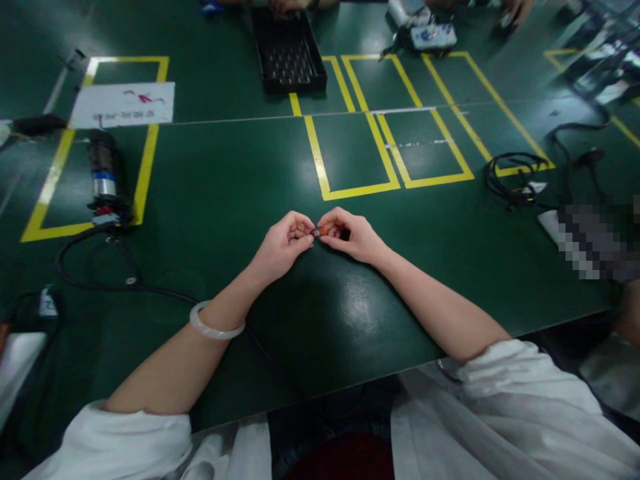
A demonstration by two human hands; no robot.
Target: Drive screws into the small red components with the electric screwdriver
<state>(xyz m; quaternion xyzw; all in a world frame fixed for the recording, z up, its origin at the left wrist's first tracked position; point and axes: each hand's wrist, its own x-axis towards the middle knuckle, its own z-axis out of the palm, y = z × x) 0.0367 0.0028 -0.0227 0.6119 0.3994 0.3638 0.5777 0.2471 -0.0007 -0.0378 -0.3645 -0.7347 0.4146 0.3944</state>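
Note:
Between my two hands, just above the green table [240,173], is a tiny part [318,232] with orange, red and grey on it; its exact kind is too small to make out. My left hand [286,243] pinches its left end between thumb and fingertips. From the other side my right hand [353,235] pinches the orange end, thumb below and index finger above. The fingertips of both hands nearly meet and cover much of the part. A pale bangle [215,327] circles my left wrist.
A black cylindrical device [104,170] with a cable stands at left, near a white paper sheet [125,105]. Farther back is a black tray [293,57] holding several small pieces. Coiled black cable [515,177] lies at right. Other people's hands [517,13] show across the table.

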